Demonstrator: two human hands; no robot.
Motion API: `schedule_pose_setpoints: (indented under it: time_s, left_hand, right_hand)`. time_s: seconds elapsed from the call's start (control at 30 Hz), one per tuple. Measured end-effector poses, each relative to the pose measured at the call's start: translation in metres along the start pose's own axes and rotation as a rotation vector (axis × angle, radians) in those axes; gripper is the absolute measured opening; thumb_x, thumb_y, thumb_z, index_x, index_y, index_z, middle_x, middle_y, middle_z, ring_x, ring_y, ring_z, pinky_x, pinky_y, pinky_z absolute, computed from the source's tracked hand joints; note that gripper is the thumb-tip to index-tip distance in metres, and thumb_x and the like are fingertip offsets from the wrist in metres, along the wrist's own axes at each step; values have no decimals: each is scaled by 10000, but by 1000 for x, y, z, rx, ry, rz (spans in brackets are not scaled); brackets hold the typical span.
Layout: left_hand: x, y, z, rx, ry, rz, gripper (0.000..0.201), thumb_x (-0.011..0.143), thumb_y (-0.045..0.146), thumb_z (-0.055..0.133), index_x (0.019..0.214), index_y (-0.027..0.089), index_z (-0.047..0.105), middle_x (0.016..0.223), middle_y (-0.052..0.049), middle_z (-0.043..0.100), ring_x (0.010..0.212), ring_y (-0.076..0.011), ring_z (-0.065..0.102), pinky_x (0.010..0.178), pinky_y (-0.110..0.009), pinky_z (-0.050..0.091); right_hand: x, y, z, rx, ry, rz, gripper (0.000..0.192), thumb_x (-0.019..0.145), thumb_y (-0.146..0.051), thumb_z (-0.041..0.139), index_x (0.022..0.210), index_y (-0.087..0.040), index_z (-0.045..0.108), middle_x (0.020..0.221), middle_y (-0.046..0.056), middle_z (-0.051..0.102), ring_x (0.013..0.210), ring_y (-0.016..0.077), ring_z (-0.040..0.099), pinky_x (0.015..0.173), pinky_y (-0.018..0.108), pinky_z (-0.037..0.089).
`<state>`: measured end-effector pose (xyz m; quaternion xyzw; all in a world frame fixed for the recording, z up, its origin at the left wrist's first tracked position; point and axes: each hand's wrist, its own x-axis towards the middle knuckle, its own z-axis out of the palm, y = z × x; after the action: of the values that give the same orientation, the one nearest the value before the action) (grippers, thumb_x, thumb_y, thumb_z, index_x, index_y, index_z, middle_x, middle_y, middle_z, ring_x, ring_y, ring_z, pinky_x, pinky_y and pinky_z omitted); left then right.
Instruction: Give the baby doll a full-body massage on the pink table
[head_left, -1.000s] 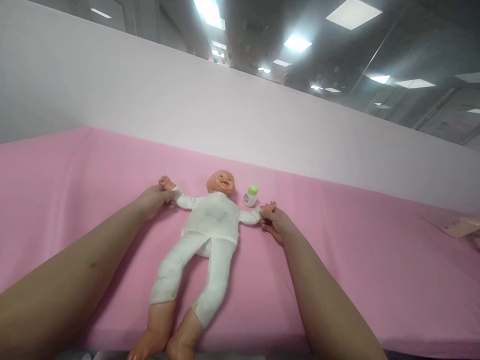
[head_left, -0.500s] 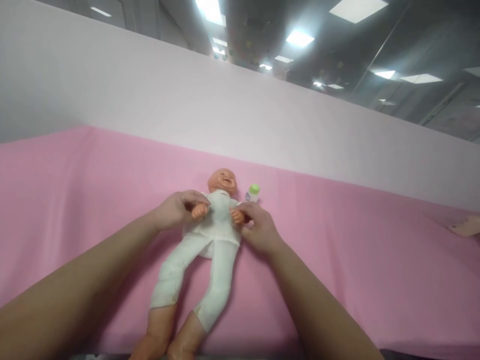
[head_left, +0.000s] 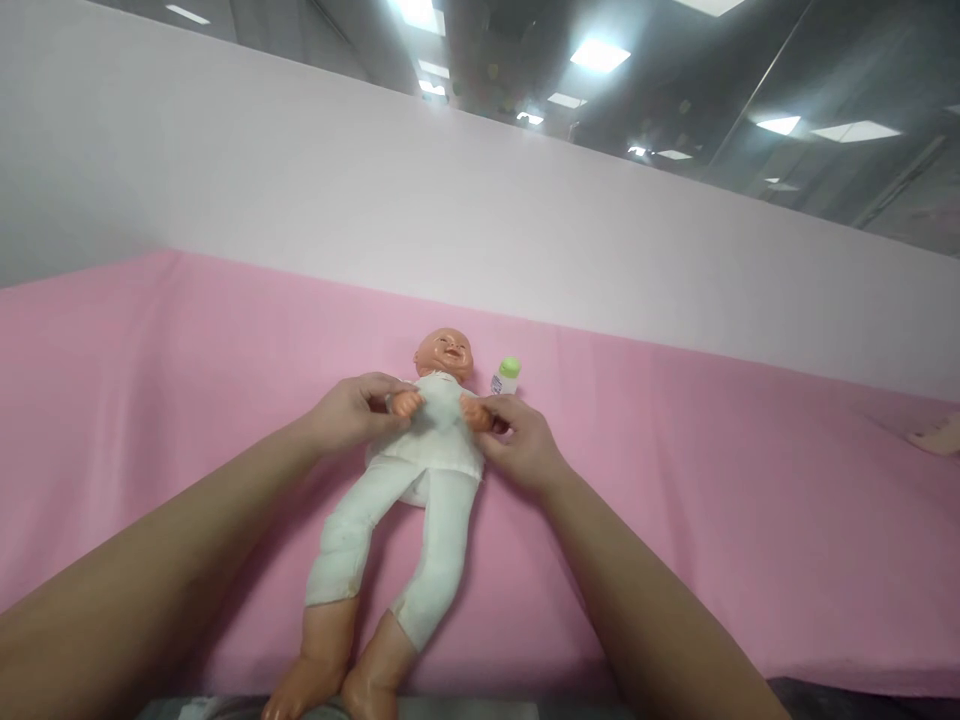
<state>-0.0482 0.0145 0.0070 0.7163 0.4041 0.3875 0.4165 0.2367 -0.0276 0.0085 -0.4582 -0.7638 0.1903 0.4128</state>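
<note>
A baby doll (head_left: 420,480) in white clothes lies on its back on the pink sheet (head_left: 675,500), head toward the wall, bare feet at the near edge. My left hand (head_left: 352,412) grips the doll's arm on the left and holds it folded over the chest. My right hand (head_left: 519,438) grips the other arm and holds it on the chest too. The doll's two small fists nearly meet over its white top.
A small white bottle with a green cap (head_left: 507,375) stands just right of the doll's head. A pale wall panel (head_left: 525,230) rises behind the sheet. At the far right edge lies a skin-coloured object (head_left: 937,437), partly cut off.
A second ago the doll's arms were stretched out sideways. Both my hands have brought them inward onto the chest, and they stay there now with little further motion.
</note>
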Motion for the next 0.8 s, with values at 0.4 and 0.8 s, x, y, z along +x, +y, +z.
schedule_pose_setpoints:
  time_s: [0.4, 0.8]
  left_hand:
    - [19, -37, -35, 16, 555, -556, 250, 737, 422, 684, 799, 185, 633, 636, -66, 665, 518, -216, 610, 491, -312, 484]
    - [9, -13, -24, -16, 469, -283, 337, 740, 470, 723, 894, 179, 649, 749, -44, 671, 624, -192, 621, 541, -291, 484]
  right_hand:
    - [12, 85, -39, 185, 459, 658, 585, 793, -528, 691, 1252, -200, 533, 907, 37, 658, 661, 168, 630, 576, 280, 523]
    - [11, 60, -34, 216, 423, 394, 746, 724, -432, 785, 1366, -223, 468, 1283, 127, 655, 990, 221, 688, 832, 350, 572]
